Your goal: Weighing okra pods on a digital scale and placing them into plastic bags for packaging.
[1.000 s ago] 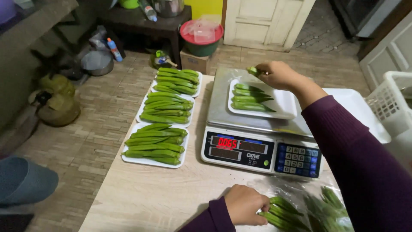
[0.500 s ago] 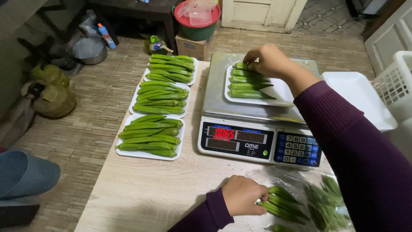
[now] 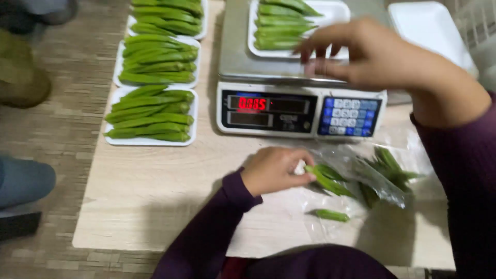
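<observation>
At the far left, a floor of woven-looking tan planks (image 3: 51, 134) is seen, with a blue-grey rounded shape (image 3: 23, 181) lying on it. Beside it stands a pale wood-grain table (image 3: 155, 196), smooth and matt. Three white foam trays are set in a column along its left part; the nearest tray (image 3: 151, 114) is packed with long, tapered, ridged green okra pods (image 3: 150, 108) laid side by side, and the middle tray (image 3: 157, 61) and far tray (image 3: 168, 15) are filled alike.

To the right of them a digital scale (image 3: 299, 111) is placed, with a brushed metal platter, a red lit display and a blue keypad. On the platter rests a white foam tray (image 3: 338, 10) bearing a row of pods (image 3: 284, 26).

In front of the scale, the left hand (image 3: 276, 170) is closed, its fingers pinched together on one okra pod (image 3: 328, 181) at the mouth of a crinkled clear plastic bag (image 3: 372, 175). More pods are seen through the glossy film, and a single short pod (image 3: 331, 215) lies loose on the table just below it.

The right hand (image 3: 361, 54) hovers over the scale's front edge, blurred, with fingers spread apart and nothing seen in them. At the far right an empty white foam tray (image 3: 429, 31) is laid beside the scale. Both arms are covered by dark purple sleeves (image 3: 454, 170).
</observation>
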